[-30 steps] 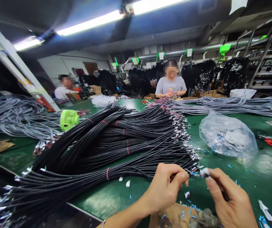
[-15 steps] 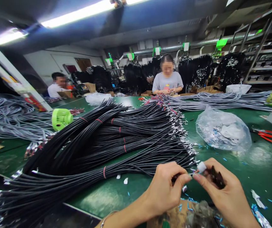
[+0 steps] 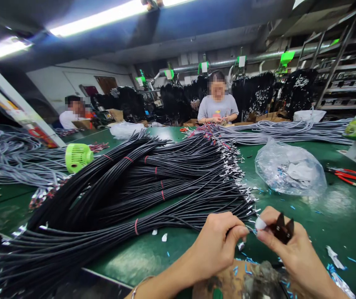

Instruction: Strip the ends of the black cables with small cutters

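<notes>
A big heap of black cables (image 3: 140, 187) tied with red bands lies across the green table (image 3: 336, 211), their metal-tipped ends pointing right. My left hand (image 3: 217, 245) pinches the end of one black cable near the table's front edge. My right hand (image 3: 290, 249) is closed too, its thumb and forefinger holding a small white piece (image 3: 260, 224) against that cable end. A small dark cutter (image 3: 282, 229) sticks up from the same hand.
A clear plastic bag (image 3: 290, 170) of small parts lies right of the heap, red-handled pliers (image 3: 352, 177) beyond it. A green fan (image 3: 78, 157) and grey cable bundles (image 3: 13, 158) lie left. Two people work across the table. Brown cardboard (image 3: 227, 282) sits under my hands.
The view has shifted slightly. My right hand has turned, so the dark cutter now stands up from it, and the white piece sits closer to the cable end.
</notes>
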`<act>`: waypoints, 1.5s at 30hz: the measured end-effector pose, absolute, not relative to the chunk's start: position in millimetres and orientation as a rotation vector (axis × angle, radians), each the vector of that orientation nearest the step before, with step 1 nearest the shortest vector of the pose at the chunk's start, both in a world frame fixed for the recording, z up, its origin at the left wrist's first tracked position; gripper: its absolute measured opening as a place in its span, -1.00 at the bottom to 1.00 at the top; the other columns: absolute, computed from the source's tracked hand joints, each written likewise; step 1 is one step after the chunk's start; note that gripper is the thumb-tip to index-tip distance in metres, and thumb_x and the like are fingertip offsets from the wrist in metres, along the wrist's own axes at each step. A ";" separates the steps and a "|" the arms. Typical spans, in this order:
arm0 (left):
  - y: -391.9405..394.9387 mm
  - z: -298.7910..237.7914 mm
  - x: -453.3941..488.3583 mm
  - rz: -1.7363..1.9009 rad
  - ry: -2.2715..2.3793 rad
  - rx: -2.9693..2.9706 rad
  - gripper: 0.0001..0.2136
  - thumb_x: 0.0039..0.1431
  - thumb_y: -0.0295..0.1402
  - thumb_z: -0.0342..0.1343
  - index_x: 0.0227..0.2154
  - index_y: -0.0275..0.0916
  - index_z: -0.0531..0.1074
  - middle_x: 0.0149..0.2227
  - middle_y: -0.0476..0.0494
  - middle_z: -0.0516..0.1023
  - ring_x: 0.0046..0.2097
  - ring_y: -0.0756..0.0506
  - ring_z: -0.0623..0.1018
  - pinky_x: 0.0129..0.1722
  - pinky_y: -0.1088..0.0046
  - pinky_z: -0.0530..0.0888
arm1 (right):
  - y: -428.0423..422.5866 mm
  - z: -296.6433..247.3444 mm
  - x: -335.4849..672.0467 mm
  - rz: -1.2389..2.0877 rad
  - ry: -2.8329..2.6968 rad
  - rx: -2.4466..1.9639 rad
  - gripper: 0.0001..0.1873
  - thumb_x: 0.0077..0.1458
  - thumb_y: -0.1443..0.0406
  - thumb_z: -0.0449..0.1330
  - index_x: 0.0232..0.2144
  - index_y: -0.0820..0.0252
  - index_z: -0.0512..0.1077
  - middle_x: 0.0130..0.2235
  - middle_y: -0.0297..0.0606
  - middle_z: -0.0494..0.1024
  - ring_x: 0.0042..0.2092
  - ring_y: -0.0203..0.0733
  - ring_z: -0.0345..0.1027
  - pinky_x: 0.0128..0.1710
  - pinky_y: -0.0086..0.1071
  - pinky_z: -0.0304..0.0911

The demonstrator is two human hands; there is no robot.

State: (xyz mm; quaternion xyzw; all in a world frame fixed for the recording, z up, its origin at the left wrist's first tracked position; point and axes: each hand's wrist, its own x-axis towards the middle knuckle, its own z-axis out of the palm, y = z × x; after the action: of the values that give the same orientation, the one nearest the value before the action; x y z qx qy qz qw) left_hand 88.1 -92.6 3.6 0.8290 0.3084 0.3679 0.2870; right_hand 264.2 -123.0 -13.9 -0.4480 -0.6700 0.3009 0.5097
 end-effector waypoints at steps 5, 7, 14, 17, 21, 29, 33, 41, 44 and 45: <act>-86.2 4.7 85.9 1.018 0.800 2.114 -0.90 0.04 -0.49 0.17 -0.55 -0.32 0.48 -0.57 -0.05 0.48 -0.51 0.02 0.39 -0.52 0.56 0.28 | -120.4 -14.5 266.0 0.763 -1.617 -1.118 -0.83 0.11 0.22 0.17 -0.46 0.18 0.34 -0.53 -0.40 0.27 -0.52 -0.33 0.16 -0.58 -0.49 0.10; -87.8 0.1 89.3 1.098 0.900 2.072 -0.93 -0.03 -0.50 0.23 -0.56 -0.33 0.47 -0.57 -0.05 0.46 -0.51 0.02 0.39 -0.54 0.57 0.27 | -123.4 -14.3 266.4 0.376 -1.721 -1.095 -0.96 0.12 0.38 0.15 -0.38 0.16 0.36 -0.41 -0.34 0.37 -0.42 -0.29 0.26 -0.45 -0.46 0.19; -93.0 -8.8 92.5 1.257 0.923 2.109 -0.89 -0.02 -0.51 0.24 -0.58 -0.32 0.45 -0.57 -0.04 0.42 -0.53 0.03 0.33 -0.55 0.55 0.22 | -126.1 -4.3 267.4 0.504 -1.821 -1.173 -0.83 0.20 0.27 0.06 -0.46 0.14 0.30 -0.49 -0.38 0.27 -0.52 -0.32 0.13 -0.58 -0.47 0.11; -91.9 -8.2 91.2 1.275 0.882 2.153 -0.90 -0.01 -0.52 0.23 -0.57 -0.31 0.45 -0.57 -0.04 0.42 -0.52 0.03 0.33 -0.55 0.54 0.22 | -122.6 -2.6 268.2 0.597 -1.774 -1.199 -0.80 0.20 0.22 0.05 -0.45 0.16 0.31 -0.51 -0.39 0.27 -0.51 -0.32 0.13 -0.56 -0.48 0.13; -91.4 -9.0 90.8 1.292 0.856 2.217 -0.90 0.01 -0.53 0.21 -0.56 -0.31 0.45 -0.58 -0.01 0.37 -0.53 0.04 0.31 -0.55 0.54 0.21 | -120.1 -7.3 270.3 0.628 -1.743 -1.257 -0.79 0.19 0.18 0.05 -0.42 0.16 0.32 -0.51 -0.40 0.24 -0.50 -0.31 0.12 -0.54 -0.47 0.13; -90.4 -14.8 90.2 1.316 0.834 2.366 -0.87 0.08 -0.54 0.12 -0.56 -0.32 0.43 -0.59 0.00 0.32 -0.54 0.04 0.30 -0.54 0.54 0.22 | -119.5 -9.0 271.5 0.634 -1.803 -1.265 -0.79 0.18 0.15 0.08 -0.40 0.16 0.34 -0.48 -0.39 0.26 -0.48 -0.30 0.13 -0.54 -0.46 0.10; -90.8 -17.2 90.8 1.301 0.826 2.401 -0.87 0.08 -0.55 0.10 -0.55 -0.32 0.44 -0.59 0.00 0.31 -0.54 0.05 0.29 -0.55 0.53 0.21 | -117.2 -11.3 271.0 0.648 -1.682 -1.317 -0.77 0.08 0.19 0.19 -0.53 0.16 0.30 -0.54 -0.43 0.23 -0.52 -0.31 0.10 -0.55 -0.45 0.07; -87.0 -11.4 88.3 1.311 0.692 2.303 -0.90 0.12 -0.50 0.13 -0.47 -0.30 0.51 -0.54 -0.06 0.41 -0.50 0.02 0.37 -0.51 0.55 0.30 | -121.7 -16.7 263.0 1.536 -1.319 -0.992 -0.56 0.04 -0.07 0.14 -0.40 0.19 0.27 -0.62 -0.55 -0.03 -0.60 -0.42 -0.25 -0.65 -0.51 -0.27; -87.4 -14.0 90.5 1.336 0.766 2.346 -0.93 0.09 -0.51 0.15 -0.47 -0.34 0.51 -0.55 -0.05 0.38 -0.51 0.02 0.35 -0.53 0.54 0.27 | -119.8 -16.2 264.0 1.175 -1.497 -1.114 -0.63 0.09 0.00 0.14 -0.46 0.20 0.27 -0.56 -0.46 0.11 -0.53 -0.37 -0.09 -0.58 -0.49 -0.10; -88.2 -15.4 91.9 1.364 0.800 2.369 -0.93 0.08 -0.52 0.16 -0.48 -0.36 0.51 -0.55 -0.06 0.37 -0.52 0.02 0.34 -0.54 0.54 0.26 | -118.6 -16.4 264.6 0.955 -1.555 -1.179 -0.65 0.10 0.05 0.15 -0.48 0.20 0.27 -0.53 -0.42 0.16 -0.49 -0.34 -0.03 -0.53 -0.47 -0.05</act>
State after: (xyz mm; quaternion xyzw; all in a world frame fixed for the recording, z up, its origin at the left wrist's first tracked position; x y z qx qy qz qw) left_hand 91.9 -88.2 -15.4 0.8228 0.2778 0.4738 0.1463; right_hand 264.6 -118.6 -16.4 -0.4801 -0.6335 0.3891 0.4656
